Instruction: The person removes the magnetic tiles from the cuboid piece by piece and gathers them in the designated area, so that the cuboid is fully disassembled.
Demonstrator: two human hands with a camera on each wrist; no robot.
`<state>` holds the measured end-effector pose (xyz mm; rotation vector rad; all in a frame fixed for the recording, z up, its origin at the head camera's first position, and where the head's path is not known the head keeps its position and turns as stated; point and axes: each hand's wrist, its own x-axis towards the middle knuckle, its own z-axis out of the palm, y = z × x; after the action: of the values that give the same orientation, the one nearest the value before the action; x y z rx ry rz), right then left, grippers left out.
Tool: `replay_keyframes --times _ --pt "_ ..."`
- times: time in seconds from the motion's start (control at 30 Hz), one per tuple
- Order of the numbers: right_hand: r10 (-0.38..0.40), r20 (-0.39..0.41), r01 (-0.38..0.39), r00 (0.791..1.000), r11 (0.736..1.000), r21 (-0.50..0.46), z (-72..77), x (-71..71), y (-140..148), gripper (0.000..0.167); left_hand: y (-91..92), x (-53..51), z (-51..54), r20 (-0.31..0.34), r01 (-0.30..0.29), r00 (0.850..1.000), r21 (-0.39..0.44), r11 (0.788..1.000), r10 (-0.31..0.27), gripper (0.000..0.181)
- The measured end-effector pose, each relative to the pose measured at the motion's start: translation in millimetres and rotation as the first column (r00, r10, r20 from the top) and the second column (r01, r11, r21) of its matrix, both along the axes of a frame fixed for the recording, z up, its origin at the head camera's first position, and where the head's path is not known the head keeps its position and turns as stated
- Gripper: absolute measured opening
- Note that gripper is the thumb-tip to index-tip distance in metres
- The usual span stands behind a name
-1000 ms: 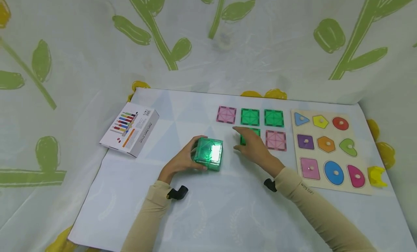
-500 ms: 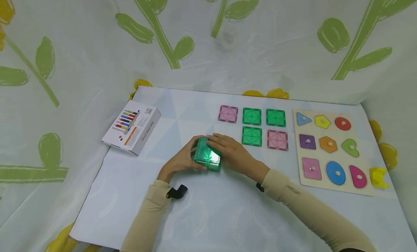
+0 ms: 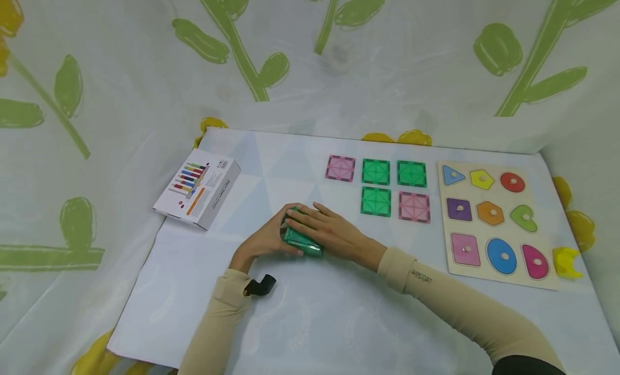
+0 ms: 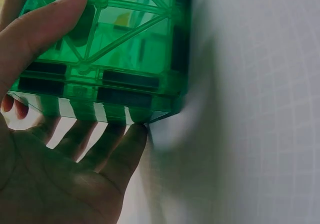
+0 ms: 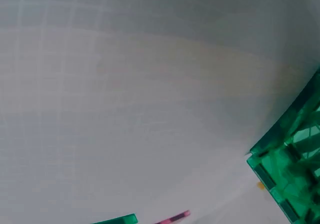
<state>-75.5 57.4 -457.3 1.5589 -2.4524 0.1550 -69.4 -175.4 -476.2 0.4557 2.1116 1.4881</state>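
Note:
A see-through green cube of magnetic tiles [image 3: 306, 245] sits near the middle of the table. My left hand [image 3: 260, 242] grips it from the left; in the left wrist view the thumb [image 4: 47, 24] lies across one face of the cube [image 4: 130, 39] and the fingers lie along another. My right hand [image 3: 341, 236] rests over the cube's top and right side with its fingers extended, hiding much of it. Only the cube [image 5: 285, 171] shows at the right edge of the right wrist view, not the hand.
Behind the right hand lie flat magnetic tiles, green [image 3: 375, 201] and pink [image 3: 414, 207], several in all. A knobbed shape-puzzle board [image 3: 491, 267] is at the right, a yellow piece [image 3: 565, 262] beside it. A white box [image 3: 196, 189] stands at the left.
My right hand has moved left from above the flat tiles onto the cube, uncovering a green tile. The left hand keeps its grip, and the cube now looks more covered.

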Motion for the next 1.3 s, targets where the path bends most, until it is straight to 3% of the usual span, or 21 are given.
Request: replay_keyframes --times 0.2,0.9,1.3 --pt "0.006 -0.035 -0.003 0.999 0.998 0.062 -1.7 0.5 -3.5 0.063 -2.4 1.5 1.6 -0.012 0.006 1.000 -0.001 1.000 -0.006 0.105" --pt "0.011 -0.006 -0.011 1.000 1.000 -0.004 -9.7 2.0 -6.5 0.061 -5.1 2.1 -1.8 -0.009 0.002 1.000 0.015 1.000 -0.002 0.102" --pt "0.039 0.140 -0.024 0.989 0.994 -0.106 -3.8 0.2 -6.1 0.064 -3.9 1.7 -0.5 0.003 0.001 1.000 0.026 1.000 -0.001 0.104"
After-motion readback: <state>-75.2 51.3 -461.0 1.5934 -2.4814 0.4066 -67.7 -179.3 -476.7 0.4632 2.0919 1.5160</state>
